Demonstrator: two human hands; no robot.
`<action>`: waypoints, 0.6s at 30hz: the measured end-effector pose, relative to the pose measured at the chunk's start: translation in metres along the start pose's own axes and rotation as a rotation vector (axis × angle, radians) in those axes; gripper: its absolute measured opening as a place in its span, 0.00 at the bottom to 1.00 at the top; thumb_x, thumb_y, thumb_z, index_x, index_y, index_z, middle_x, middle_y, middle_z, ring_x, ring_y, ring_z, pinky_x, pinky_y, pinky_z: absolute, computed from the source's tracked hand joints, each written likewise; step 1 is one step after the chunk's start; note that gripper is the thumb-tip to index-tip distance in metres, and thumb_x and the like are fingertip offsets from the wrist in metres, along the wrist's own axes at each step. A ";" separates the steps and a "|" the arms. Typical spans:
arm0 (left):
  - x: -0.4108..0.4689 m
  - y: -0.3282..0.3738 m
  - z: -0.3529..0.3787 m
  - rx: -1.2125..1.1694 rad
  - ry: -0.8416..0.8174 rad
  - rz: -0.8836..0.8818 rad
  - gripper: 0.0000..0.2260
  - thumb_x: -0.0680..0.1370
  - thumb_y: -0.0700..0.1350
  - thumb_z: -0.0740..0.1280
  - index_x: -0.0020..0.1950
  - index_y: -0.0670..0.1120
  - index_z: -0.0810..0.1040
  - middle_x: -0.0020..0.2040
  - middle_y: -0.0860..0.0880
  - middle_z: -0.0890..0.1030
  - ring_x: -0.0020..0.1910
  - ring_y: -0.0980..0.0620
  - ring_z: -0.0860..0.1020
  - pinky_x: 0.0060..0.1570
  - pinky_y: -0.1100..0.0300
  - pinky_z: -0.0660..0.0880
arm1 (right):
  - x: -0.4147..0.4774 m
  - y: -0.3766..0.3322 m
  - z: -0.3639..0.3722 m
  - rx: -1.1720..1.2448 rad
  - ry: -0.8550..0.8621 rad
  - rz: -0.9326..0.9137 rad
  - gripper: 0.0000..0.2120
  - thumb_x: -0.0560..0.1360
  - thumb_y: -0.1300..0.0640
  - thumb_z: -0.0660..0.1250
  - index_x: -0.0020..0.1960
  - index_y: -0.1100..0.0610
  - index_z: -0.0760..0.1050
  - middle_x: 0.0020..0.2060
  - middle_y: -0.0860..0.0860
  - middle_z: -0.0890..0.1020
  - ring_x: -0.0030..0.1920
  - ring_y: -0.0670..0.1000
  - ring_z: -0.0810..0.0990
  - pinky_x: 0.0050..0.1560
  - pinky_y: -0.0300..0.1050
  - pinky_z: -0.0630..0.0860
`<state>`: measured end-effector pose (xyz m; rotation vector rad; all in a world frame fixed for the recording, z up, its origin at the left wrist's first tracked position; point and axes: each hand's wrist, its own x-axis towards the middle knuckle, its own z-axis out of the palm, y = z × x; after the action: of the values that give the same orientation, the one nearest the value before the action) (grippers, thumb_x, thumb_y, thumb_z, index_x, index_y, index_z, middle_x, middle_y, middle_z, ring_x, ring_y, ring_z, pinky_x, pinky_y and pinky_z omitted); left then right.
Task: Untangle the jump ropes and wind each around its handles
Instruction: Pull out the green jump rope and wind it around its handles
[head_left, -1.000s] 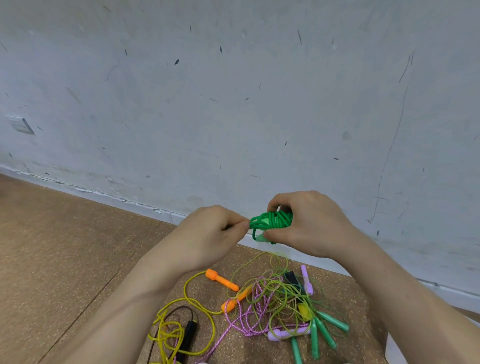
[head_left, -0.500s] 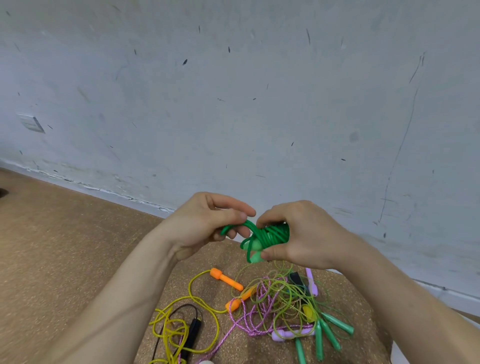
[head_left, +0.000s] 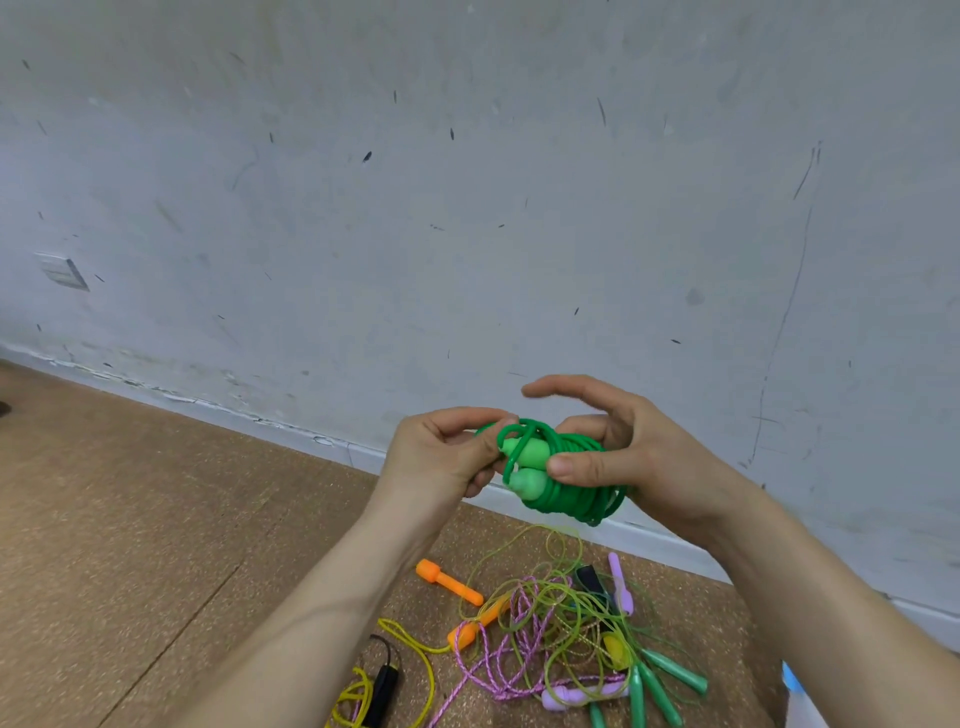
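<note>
Presently, the green jump rope (head_left: 571, 483) is held in the air between both hands, in front of the wall (head_left: 467, 208) and above the floor (head_left: 130, 519). Its cord is wound in a coil round its two light-green handles (head_left: 527, 453), which lie side by side, rounded ends toward the left hand (head_left: 441, 457).

- Left hand: fingers curled, thumb and forefinger pinching a loop of the green cord at the handle end.
- Right hand (head_left: 639, 457): thumb pressed flat on the front of the coil, lower fingers curled behind it, index finger raised free above it.

Surface: the floor is brown, speckled and cork-like, with straight seams. The wall is pale grey, scuffed with dark flecks, with long scratches at the right. A white baseboard (head_left: 182, 397) with chipped paint runs along its foot. A wall plate (head_left: 65, 270) sits low at the left.

On the floor below the hands, near the baseboard, lies a tangled pile:
- a translucent yellow-green cord (head_left: 550, 597) looped over a pink braided cord (head_left: 483, 670);
- two orange handles (head_left: 449, 582) at the left edge;
- a yellow cord (head_left: 415, 654) and a black handle (head_left: 384, 686) at the lower left;
- a purple handle (head_left: 621, 582) on the far side;
- several teal handles (head_left: 670, 675) at the right.

Which cord belongs to which handle cannot be told.
</note>
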<state>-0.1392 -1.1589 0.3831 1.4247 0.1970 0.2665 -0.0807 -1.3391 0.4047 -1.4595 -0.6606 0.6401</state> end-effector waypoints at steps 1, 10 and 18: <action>-0.001 0.001 0.000 0.014 -0.005 0.028 0.05 0.72 0.38 0.71 0.41 0.46 0.85 0.26 0.47 0.77 0.22 0.56 0.68 0.23 0.67 0.65 | 0.001 0.001 -0.001 0.027 0.006 -0.004 0.22 0.66 0.62 0.74 0.59 0.51 0.79 0.50 0.70 0.80 0.45 0.61 0.82 0.49 0.51 0.77; -0.007 0.021 -0.015 0.126 -0.125 0.094 0.11 0.63 0.43 0.75 0.45 0.50 0.85 0.35 0.47 0.83 0.32 0.53 0.79 0.36 0.64 0.76 | 0.004 0.007 -0.003 0.210 0.016 0.044 0.18 0.64 0.63 0.71 0.53 0.55 0.84 0.47 0.59 0.85 0.44 0.55 0.84 0.46 0.45 0.80; 0.010 0.009 -0.026 1.543 -0.201 0.838 0.12 0.71 0.56 0.63 0.37 0.52 0.83 0.33 0.55 0.79 0.35 0.47 0.75 0.31 0.56 0.72 | 0.002 0.001 0.000 -0.478 0.048 0.117 0.14 0.68 0.58 0.77 0.53 0.54 0.84 0.43 0.50 0.86 0.46 0.51 0.84 0.52 0.49 0.79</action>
<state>-0.1379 -1.1297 0.3889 3.0184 -0.5181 0.7306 -0.0793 -1.3383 0.4036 -1.9625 -0.7256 0.5564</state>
